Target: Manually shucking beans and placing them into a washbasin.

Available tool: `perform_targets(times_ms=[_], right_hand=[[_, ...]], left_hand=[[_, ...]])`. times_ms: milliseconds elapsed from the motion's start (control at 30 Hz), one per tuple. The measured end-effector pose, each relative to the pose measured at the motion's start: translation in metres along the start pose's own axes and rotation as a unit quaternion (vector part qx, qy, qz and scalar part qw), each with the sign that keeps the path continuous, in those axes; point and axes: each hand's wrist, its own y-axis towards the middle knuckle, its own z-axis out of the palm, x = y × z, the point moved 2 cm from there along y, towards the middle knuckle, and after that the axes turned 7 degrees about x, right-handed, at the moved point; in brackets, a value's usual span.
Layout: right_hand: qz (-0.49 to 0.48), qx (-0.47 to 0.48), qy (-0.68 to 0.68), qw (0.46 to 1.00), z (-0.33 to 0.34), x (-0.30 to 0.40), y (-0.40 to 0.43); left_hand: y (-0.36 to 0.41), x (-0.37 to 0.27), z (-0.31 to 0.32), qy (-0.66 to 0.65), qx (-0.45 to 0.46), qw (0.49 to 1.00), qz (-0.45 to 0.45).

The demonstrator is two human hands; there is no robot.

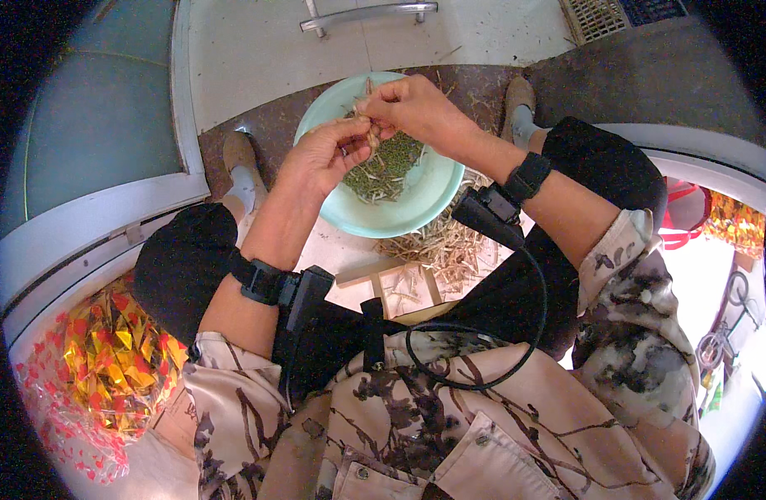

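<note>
A pale green plastic basin [437, 199] rests between my feet. Small green beans [400, 152], probably mung beans, lie in it among dry pod pieces. Above the basin my left hand [328, 149] and my right hand [418, 112] meet fingertip to fingertip. Both pinch a dry bean pod [374, 136], whose far part is partly hidden by the fingers. Split dry pod husks [453, 250] are heaped on the floor just below the basin's near rim.
A wooden frame-like piece [377, 282] stands beside the husks. Left is a glass door panel [102, 119]; ahead, a pale cabinet front with a metal handle [368, 14]. Gold foil items in clear wrapping [111, 362] lie at lower left. Black devices are strapped to both wrists, and a cable loops across my lap.
</note>
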Motion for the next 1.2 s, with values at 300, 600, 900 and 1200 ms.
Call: perform_targets(times_ms=[300, 600, 900, 1200], right_hand=[[-0.010, -0.041, -0.194, 0.980, -0.007, -0.028, 0.010], [0.073, -0.022, -0.045, 0.996, -0.008, -0.026, 0.005], [0.005, -0.052, -0.096, 0.994, -0.005, -0.022, 0.006], [-0.115, -0.104, -0.140, 0.978, -0.007, -0.027, 0.007]], left_hand=[[0.010, 0.017, -0.012, -0.086, 0.055, 0.994, -0.035], [0.004, 0.017, -0.005, -0.050, -0.042, 0.997, -0.027], [0.000, 0.015, -0.001, -0.072, -0.074, 0.995, -0.002], [0.005, 0.016, -0.001, -0.128, -0.071, 0.988, 0.045]])
